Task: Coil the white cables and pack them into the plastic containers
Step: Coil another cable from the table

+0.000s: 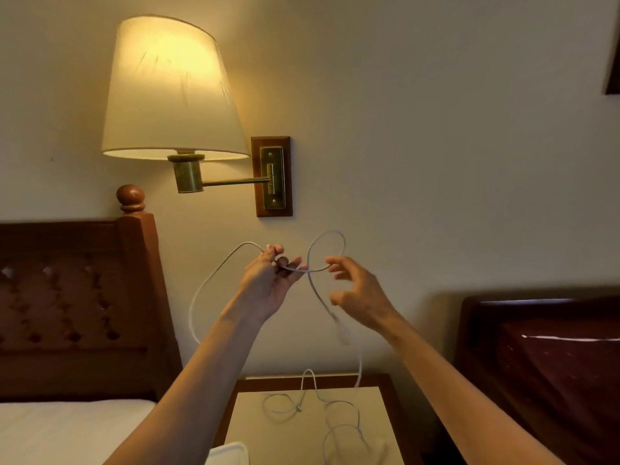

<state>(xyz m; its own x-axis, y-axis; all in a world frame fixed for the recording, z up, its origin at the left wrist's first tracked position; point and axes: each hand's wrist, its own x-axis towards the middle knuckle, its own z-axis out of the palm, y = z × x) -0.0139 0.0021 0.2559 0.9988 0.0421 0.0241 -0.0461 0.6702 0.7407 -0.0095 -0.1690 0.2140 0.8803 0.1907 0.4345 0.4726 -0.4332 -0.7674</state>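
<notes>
Two more thin white cables (322, 402) lie loosely tangled on the pale-topped wooden counter (255, 421), near a white plastic container (229, 453) at the frame's bottom edge. Above them, the left hand (268, 280) pinches a raised thin white cable (327, 243), which loops toward the right hand (355, 290); its fingers are spread and relaxed, one fingertip touching the loop. Beyond, a lit cream-shaded wall lamp (171, 92) hangs beside a wooden headboard (77, 297).

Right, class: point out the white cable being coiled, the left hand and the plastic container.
white cable (330, 233), head view, top of the raised loop.
left hand (268, 286), head view, middle of the palm.
plastic container (231, 453), head view, its pale corner at the bottom edge.
</notes>
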